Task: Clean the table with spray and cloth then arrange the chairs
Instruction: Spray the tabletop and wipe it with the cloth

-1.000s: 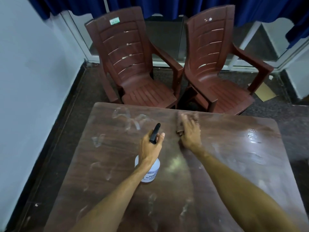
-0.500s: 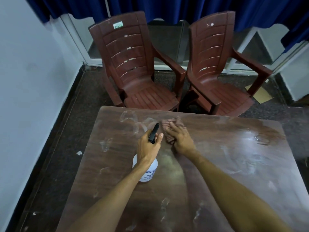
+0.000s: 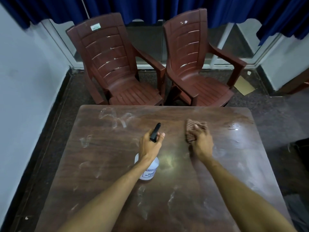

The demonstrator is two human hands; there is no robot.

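Left hand grips the neck of a white translucent plastic spray bottle with a black trigger head, fingers wrapped round it and the thumb up beside the nozzle. The nozzle points away toward the chairs. The bottle sits over the middle of the dark brown wood-grain table, label facing the camera; cannot tell if its base touches the top. Right hand lies palm-down on a brown striped cloth, fingers close together and laid flat over it, pressing it onto the table right of centre, near the far edge. The cloth is bunched and sticks out ahead and to the left of the fingers. Pale smears and wet streaks show on the tabletop, with a shiny wet patch at the far right. Two maroon slatted plastic armchairs stand side by side just past the far table edge, left chair and right chair, armrests nearly touching, both facing the table. Blue curtain hangs behind them. A flat piece of cardboard lies on the dark speckled floor right of the chairs.
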